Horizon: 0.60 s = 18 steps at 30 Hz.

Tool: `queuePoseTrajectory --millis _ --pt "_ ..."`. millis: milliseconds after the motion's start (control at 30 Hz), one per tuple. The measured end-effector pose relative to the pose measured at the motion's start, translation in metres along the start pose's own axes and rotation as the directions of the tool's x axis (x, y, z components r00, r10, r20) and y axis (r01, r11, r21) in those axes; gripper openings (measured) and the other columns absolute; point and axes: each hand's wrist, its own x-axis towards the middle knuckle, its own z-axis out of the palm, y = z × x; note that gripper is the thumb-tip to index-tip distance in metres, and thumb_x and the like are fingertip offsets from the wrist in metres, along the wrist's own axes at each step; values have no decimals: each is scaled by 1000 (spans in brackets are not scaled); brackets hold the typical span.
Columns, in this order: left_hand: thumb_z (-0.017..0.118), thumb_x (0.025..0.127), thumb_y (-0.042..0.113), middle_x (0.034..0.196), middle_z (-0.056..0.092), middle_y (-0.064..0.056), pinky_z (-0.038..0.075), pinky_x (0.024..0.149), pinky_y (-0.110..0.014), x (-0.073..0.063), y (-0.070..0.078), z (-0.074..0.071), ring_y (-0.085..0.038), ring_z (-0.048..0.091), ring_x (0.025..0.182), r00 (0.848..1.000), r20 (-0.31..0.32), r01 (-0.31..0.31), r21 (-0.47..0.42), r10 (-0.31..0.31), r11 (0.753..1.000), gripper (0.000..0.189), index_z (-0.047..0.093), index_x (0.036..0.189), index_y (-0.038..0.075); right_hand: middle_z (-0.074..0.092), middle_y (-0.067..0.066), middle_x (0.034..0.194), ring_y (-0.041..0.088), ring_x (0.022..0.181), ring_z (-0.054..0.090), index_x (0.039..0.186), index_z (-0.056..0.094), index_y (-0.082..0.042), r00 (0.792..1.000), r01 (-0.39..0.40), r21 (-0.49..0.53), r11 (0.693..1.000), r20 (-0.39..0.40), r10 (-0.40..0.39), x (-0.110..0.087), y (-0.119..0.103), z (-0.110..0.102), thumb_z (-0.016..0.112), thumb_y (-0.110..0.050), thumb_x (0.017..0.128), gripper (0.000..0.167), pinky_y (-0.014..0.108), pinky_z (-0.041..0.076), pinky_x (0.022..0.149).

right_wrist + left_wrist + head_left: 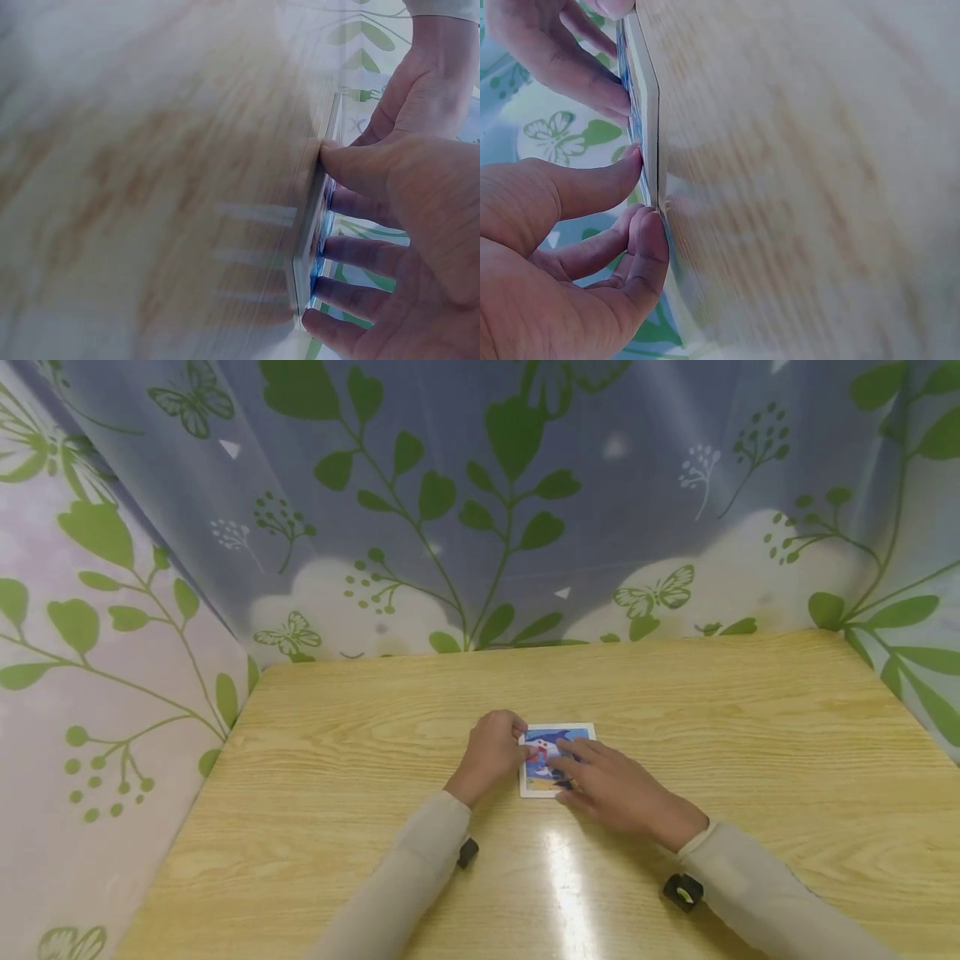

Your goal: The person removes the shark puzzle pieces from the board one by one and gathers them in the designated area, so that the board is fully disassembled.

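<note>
A small, nearly square picture board (536,791) lies flat on the wooden table, with a white border and a blue sea scene showing a dolphin- or shark-like animal. At its left side, my left hand (491,752) pinches the edge, its thumb (607,187) on the printed face and its curled fingers (649,251) at the side near a corner. From the right, my right hand (622,785) reaches over the board with spread, fairly straight fingers (360,255) touching the picture. Its thumb (352,166) rests at the near edge. Part of the picture is hidden under this hand.
The light wooden table (337,735) extends around the board, with a bright glare streak in front. A curtain (465,527) printed with leaves and butterflies hangs behind and on both sides. Small black devices (683,892) sit under both wrists.
</note>
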Motion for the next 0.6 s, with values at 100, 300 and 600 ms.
queuePoseTrajectory --millis 100,300,600 --pt "87 79 9 97 70 -10 54 87 -40 1 0 0 -23 65 91 1000 -7 7 -1 -7 1000 33 73 107 -4 52 27 142 45 133 49 135 59 0 1000 2 2 1000 -10 -2 -1 0 0 69 -23 97 46 56 40 109" --pt "86 79 7 96 71 -9 54 86 -39 2 1 1 -22 65 90 999 -15 39 -24 -40 999 31 74 106 -3 52 26 142 45 132 49 134 60 0 1000 2 1 1000 -20 -2 -2 -1 1 69 -23 97 44 56 41 109" --pt "87 78 6 96 72 -8 55 83 -36 1 2 1 -20 66 89 998 -34 48 -20 -49 999 29 73 102 -1 55 25 139 43 129 52 132 62 0 998 29 -26 999 -47 -30 -1 1 3 72 -23 96 44 54 42 108"
